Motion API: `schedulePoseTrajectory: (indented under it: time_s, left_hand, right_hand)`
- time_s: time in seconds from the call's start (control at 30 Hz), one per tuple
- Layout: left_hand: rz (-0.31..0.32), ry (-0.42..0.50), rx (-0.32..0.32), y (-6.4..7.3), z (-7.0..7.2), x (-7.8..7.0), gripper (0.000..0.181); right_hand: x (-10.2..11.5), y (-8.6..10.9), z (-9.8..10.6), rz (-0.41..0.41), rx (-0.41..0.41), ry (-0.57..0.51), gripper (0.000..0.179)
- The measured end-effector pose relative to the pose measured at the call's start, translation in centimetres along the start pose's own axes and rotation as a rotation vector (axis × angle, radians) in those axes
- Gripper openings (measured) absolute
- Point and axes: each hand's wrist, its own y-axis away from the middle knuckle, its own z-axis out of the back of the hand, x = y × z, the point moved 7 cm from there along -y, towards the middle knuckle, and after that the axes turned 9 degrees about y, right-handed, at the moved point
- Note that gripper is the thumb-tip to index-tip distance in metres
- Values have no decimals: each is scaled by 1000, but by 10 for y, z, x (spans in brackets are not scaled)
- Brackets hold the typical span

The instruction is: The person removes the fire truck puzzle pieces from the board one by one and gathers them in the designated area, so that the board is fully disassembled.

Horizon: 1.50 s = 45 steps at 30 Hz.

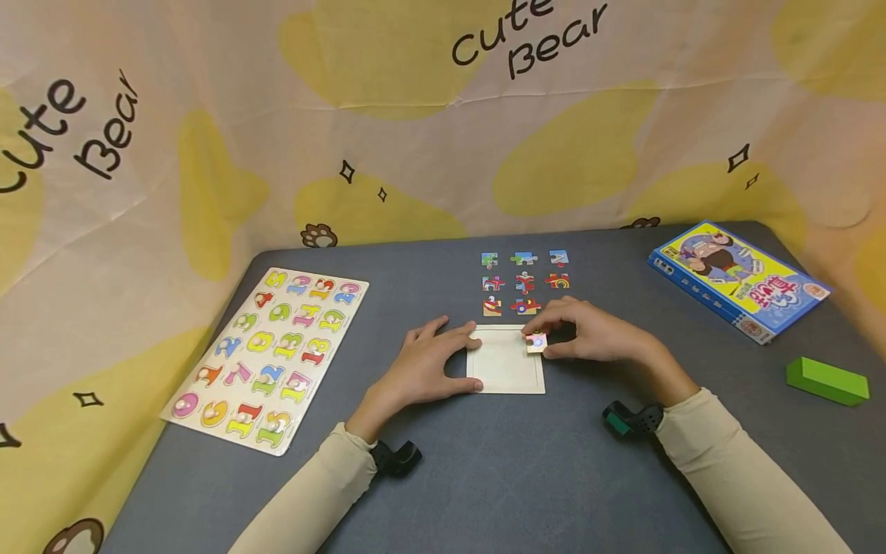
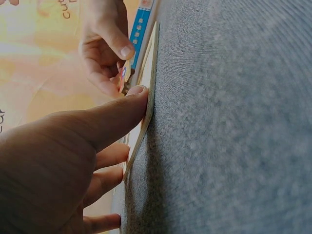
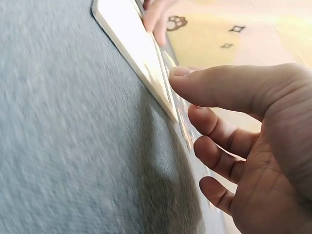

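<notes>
Between thumb and fingers, my right hand [image 1: 597, 332] pinches a small jigsaw piece [image 1: 536, 343] with a pale, colourful print. It is held over the upper right part of a white square puzzle tray [image 1: 504, 371]. My left hand [image 1: 431, 365] steadies this tray at its left side, with the thumb [image 2: 131, 105] pressed on the rim and the fingers spread along the edge. Beyond the tray, several other jigsaw pieces [image 1: 524, 282] lie face up in three rows. In the right wrist view, the thumb [image 3: 209, 87] hides most of the held piece.
A number puzzle board [image 1: 277, 354] lies on the left of the grey table [image 1: 471, 477]. At the back right is a blue and yellow box [image 1: 741, 277], with a green block [image 1: 827, 381] in front of it. A printed cloth [image 1: 415, 138] hangs behind the table.
</notes>
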Motion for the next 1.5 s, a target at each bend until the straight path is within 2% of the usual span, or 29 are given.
schedulePoseTrajectory:
  time_s: [0.2,0.47,0.87,1.5]
  left_hand:
    - [-18,7,-7,1,0,1,64]
    - [-29,11,-8,2,0,0,64]
    - [-25,8,-9,3,0,1,64]
    - [-36,15,-19,4,2,-3,62]
  right_hand:
    - [-9,4,11,-8,-66,-8,37]
    - [-20,9,20,-38,-136,58,36]
    - [-35,15,24,-174,-126,131,35]
    - [-56,11,21,-259,-169,62,35]
